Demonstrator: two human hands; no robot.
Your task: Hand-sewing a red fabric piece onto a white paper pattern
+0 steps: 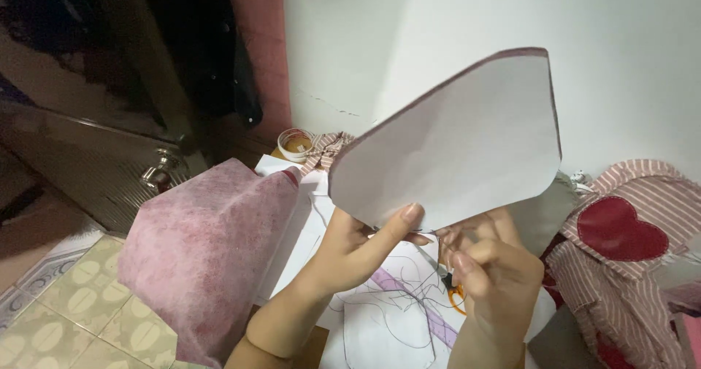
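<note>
At the far left a dark door with a round metal knob [162, 170] stands over a patterned tile floor [66, 296], and just right of it a large piece of pink non-woven fabric [208, 252] drapes over the person's left forearm. Behind it, by the wall, sits a small round container [296, 144] with something amber inside. The left hand [350, 248] is raised and pinching the lower edge of a pale, stiff cut-out piece [453, 146] with a pinkish rim — thumb pressed on the near face, fingers behind — so the piece stands upright in front of the white wall. Below both hands lies a sheet with drawn outlines and purple marks [394, 310]. The right hand [489, 274] is curled with its fingertips pressed together at the same lower edge, touching the piece; it seems to hold something thin and dark, perhaps a needle or thread, but that is too small to tell. To handle this step well, I judge the left pinch should stay close to where the right hand works, keeping the edge taut and steady. At the far right lies striped pink cloth with 1 red heart patch [621, 230].
</note>
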